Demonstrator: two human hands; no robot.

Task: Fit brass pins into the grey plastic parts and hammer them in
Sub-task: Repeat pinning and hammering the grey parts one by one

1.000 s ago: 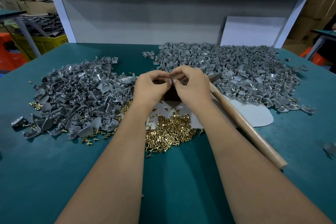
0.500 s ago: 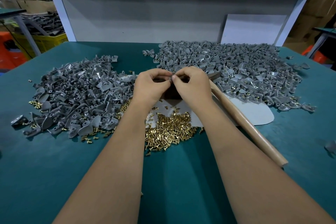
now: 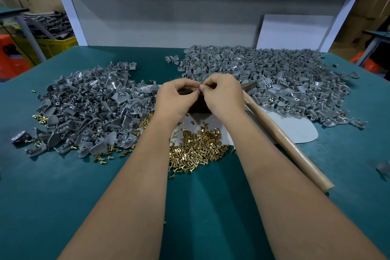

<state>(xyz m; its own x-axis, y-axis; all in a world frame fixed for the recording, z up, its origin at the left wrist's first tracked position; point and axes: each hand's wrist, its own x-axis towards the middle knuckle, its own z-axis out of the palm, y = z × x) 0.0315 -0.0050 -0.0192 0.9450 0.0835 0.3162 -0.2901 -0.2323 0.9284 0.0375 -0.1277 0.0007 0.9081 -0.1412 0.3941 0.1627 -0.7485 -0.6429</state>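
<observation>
Both hands meet fingertip to fingertip above the middle of the bench: the left hand (image 3: 175,99) and the right hand (image 3: 221,96) have fingers curled inward and pinch a small grey plastic part (image 3: 198,90) between them, only a sliver of which shows past the knuckles. Whether a brass pin is already seated in it cannot be told, since the fingers hide the hole. Directly beneath the hands sits a dark block (image 3: 199,105), probably the anvil for striking. Just nearer the person, a loose heap of brass pins (image 3: 198,150) spills over a pale grey mat (image 3: 295,129) and onto the green bench top (image 3: 63,186). The hammer lies just to the right of the right wrist, its wooden handle (image 3: 285,143) running diagonally toward the near right and its head tucked behind the hand. A pile of grey parts (image 3: 88,110) lies to the left, and a larger pile (image 3: 274,82) spreads across the far right, some there showing brass. The likely step is pressing a pin into the part by hand before hammering. The risks, as I judge them: a pin started crooked would bend or split the plastic under a blow; a tiny pin could slip from the pinch and vanish among the loose ones; and reaching for the handle might nudge the pin out of its hole.
</observation>
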